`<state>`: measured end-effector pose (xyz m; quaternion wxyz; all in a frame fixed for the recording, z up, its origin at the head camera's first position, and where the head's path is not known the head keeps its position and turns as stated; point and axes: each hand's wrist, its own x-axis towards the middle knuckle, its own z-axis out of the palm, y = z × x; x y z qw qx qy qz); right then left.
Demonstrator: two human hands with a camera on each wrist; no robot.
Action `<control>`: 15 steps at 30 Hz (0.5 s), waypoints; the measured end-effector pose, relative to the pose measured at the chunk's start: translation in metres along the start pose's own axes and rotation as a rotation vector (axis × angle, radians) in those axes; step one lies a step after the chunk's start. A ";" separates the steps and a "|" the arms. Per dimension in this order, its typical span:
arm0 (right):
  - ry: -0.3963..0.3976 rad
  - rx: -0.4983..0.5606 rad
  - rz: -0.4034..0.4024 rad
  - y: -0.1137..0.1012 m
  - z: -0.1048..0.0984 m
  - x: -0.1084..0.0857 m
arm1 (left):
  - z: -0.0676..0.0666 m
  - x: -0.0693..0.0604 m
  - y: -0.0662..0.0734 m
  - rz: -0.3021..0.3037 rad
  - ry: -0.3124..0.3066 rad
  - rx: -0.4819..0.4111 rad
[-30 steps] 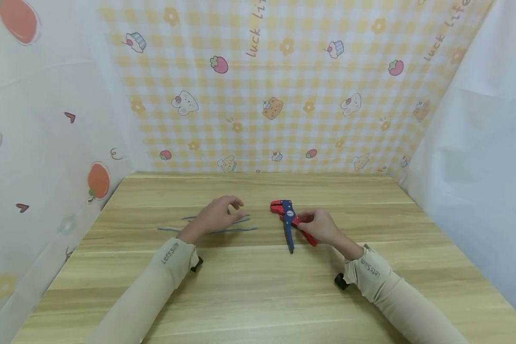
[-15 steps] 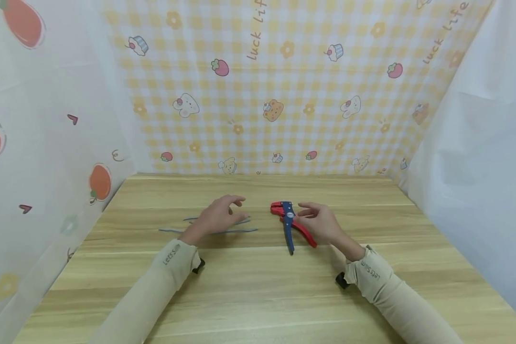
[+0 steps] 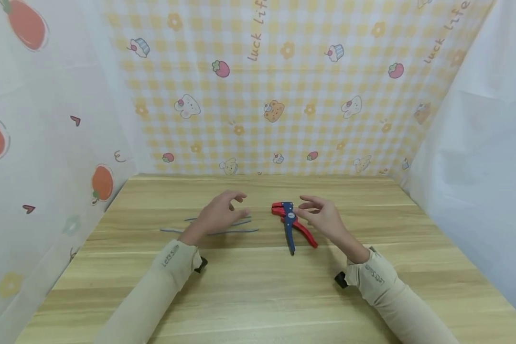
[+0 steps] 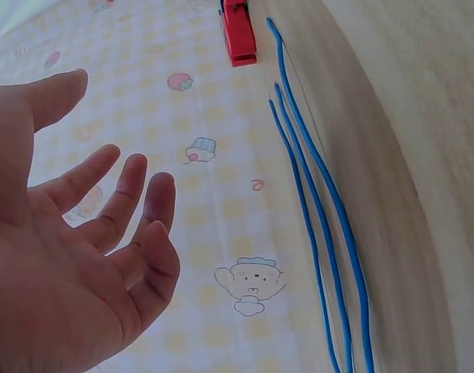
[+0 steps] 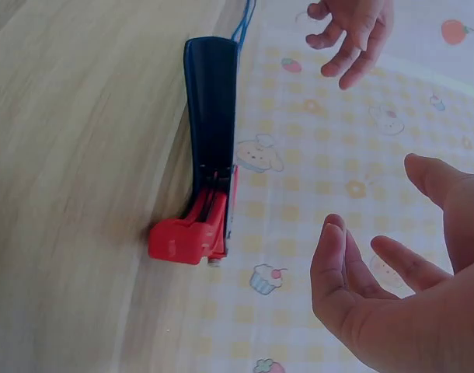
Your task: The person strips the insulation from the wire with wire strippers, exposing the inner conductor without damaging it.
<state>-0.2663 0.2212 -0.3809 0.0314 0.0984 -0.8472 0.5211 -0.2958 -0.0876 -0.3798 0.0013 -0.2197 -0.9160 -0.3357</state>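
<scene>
A wire stripper (image 3: 290, 228) with one blue and one red handle lies on the table, its red jaws toward the back left. My right hand (image 3: 326, 220) hovers just to its right, fingers loosely bent and holding nothing; the right wrist view shows a gap between hand and wire stripper (image 5: 212, 109). Three blue wires (image 4: 322, 183) lie side by side to the left of the tool. Over them floats my left hand (image 3: 218, 213), with relaxed fingers and nothing in its grasp. It hides the middle of the wires in the head view.
The wood-grain table (image 3: 258, 296) carries both tool and wires. A yellow checked cloth (image 3: 249, 86) hangs along the back edge. White sheeting closes off the left (image 3: 60, 157) and right (image 3: 473, 157) sides.
My right hand has let go of the red handle and risen up and back from the wire stripper. The tool stays in place, and the left hand has hardly moved.
</scene>
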 end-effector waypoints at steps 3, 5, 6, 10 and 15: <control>-0.005 0.014 0.006 -0.003 0.001 -0.003 | 0.000 -0.003 0.003 -0.012 -0.004 0.003; 0.002 0.005 -0.006 -0.004 0.002 -0.005 | 0.000 -0.004 0.005 -0.011 0.002 0.013; 0.007 -0.007 -0.023 -0.005 0.002 -0.006 | 0.000 -0.004 0.006 -0.006 0.010 0.018; 0.044 -0.072 -0.108 -0.008 0.002 -0.008 | -0.001 -0.005 0.012 0.025 0.036 0.056; 0.119 -0.205 -0.248 -0.010 0.004 -0.011 | 0.000 -0.006 0.018 0.062 0.064 0.126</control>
